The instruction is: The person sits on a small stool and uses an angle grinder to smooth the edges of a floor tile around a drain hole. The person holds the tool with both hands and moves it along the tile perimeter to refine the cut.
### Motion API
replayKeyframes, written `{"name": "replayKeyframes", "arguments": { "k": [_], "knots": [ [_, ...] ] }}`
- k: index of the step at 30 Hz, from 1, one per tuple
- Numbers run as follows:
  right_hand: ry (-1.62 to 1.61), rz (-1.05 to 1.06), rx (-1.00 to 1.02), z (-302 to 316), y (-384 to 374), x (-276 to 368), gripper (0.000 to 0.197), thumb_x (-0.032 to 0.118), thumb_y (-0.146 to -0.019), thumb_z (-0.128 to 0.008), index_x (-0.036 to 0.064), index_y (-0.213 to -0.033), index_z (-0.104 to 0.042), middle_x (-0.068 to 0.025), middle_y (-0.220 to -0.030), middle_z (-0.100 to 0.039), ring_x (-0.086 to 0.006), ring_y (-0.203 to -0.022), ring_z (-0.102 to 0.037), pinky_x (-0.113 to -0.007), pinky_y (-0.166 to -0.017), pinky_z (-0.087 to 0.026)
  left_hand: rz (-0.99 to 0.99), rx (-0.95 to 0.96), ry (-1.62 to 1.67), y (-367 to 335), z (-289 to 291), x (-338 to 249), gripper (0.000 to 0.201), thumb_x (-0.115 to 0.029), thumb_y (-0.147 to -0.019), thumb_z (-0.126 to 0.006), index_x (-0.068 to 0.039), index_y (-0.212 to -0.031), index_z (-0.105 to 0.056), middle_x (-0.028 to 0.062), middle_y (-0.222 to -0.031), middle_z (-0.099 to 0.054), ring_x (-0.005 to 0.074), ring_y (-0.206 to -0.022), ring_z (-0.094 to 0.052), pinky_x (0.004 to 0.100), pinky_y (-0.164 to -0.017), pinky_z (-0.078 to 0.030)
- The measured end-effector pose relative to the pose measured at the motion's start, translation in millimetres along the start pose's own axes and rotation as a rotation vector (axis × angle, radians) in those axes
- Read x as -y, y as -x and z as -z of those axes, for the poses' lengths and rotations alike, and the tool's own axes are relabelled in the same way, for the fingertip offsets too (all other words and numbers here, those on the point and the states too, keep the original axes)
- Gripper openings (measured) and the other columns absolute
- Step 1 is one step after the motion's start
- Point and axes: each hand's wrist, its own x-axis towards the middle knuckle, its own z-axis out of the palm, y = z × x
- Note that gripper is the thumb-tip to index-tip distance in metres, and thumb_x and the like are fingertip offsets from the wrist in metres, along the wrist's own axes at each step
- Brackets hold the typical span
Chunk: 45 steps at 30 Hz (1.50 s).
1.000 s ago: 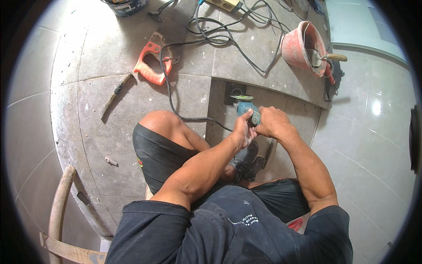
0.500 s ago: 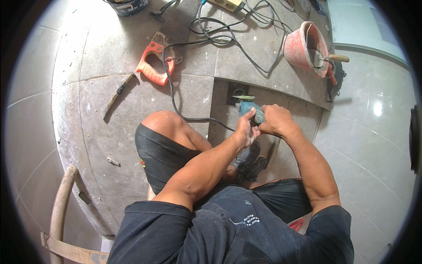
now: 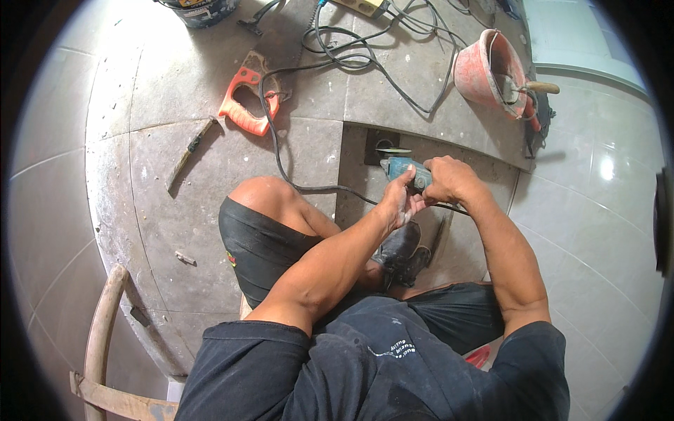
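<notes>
Hands: left hand (image 3: 400,203) and right hand (image 3: 449,181) both wrapped around teal angle grinder (image 3: 407,172) | Place: grinder at centre, disc by dark floor cutout (image 3: 379,140) | Step: likely trimming cutout edge | Next: calls for steady two-handed grip, black cord (image 3: 281,140) trailing far-left kept off disc.

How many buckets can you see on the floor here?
2: a red bucket at upper right holding a wooden-handled tool, and a dark bucket cut off at the top edge. Others may lie out of view.
</notes>
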Motion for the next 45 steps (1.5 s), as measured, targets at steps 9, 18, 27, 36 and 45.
{"name": "replayKeyframes", "arguments": {
  "k": [9,18,27,36,45],
  "knots": [
    [-0.045,0.033,-0.056,-9.6,12.9,-11.5,0.058,0.033,-0.069,-0.091,0.0027,-0.116,-0.076,-0.0261,-0.112,-0.077,-0.0424,-0.109,-0.074,-0.050,-0.094,-0.060,0.009,-0.001,-0.007,-0.7,-0.8,6.1,0.052,-0.046,-0.112,-0.051,0.001,-0.136,-0.052,0.0187,-0.125,-0.067,0.0323,-0.109,-0.074,0.0491,-0.095,-0.064],
    [-0.874,0.040,-0.294,-125.5,86.2,-48.0,0.066,0.029,-0.075,-0.086,-0.0054,-0.127,-0.065,-0.0227,-0.103,-0.076,-0.0329,-0.093,-0.075,-0.043,-0.085,-0.059,0.052,-0.060,-0.495,46.3,-21.8,47.4,0.048,-0.047,-0.103,-0.066,-0.004,-0.125,-0.064,0.0105,-0.112,-0.071,0.0236,-0.100,-0.071,0.0435,-0.088,-0.059],
    [-1.367,-0.044,-0.333,-200.9,82.2,-26.9,0.064,0.023,-0.079,-0.083,-0.0074,-0.129,-0.059,-0.0196,-0.107,-0.072,-0.0273,-0.096,-0.073,-0.041,-0.085,-0.057,-0.229,-0.104,-1.065,53.4,-7.8,56.9,0.057,-0.039,-0.093,-0.083,0.004,-0.125,-0.063,0.0123,-0.106,-0.071,0.0195,-0.096,-0.069,0.0369,-0.080,-0.058],
    [-0.978,-0.026,-0.441,-219.7,45.6,-20.2,0.071,0.029,-0.079,-0.082,0.0040,-0.141,-0.057,-0.0315,-0.120,-0.072,-0.0471,-0.118,-0.070,-0.054,-0.101,-0.056,-0.154,-0.341,-0.985,61.0,5.2,40.9,0.064,-0.042,-0.094,-0.081,0.008,-0.129,-0.061,0.0179,-0.112,-0.069,0.0269,-0.097,-0.072,0.0426,-0.084,-0.062],
    [-0.925,0.049,-0.377,-206.2,32.3,-15.0,0.066,0.026,-0.080,-0.081,0.0033,-0.138,-0.058,-0.0288,-0.120,-0.074,-0.0464,-0.117,-0.071,-0.054,-0.102,-0.057,-0.140,-0.429,-1.006,53.4,26.1,22.5,0.049,-0.044,-0.099,-0.076,-0.004,-0.126,-0.067,0.0065,-0.109,-0.067,0.0199,-0.092,-0.066,0.0380,-0.081,-0.057]
  ]
}}
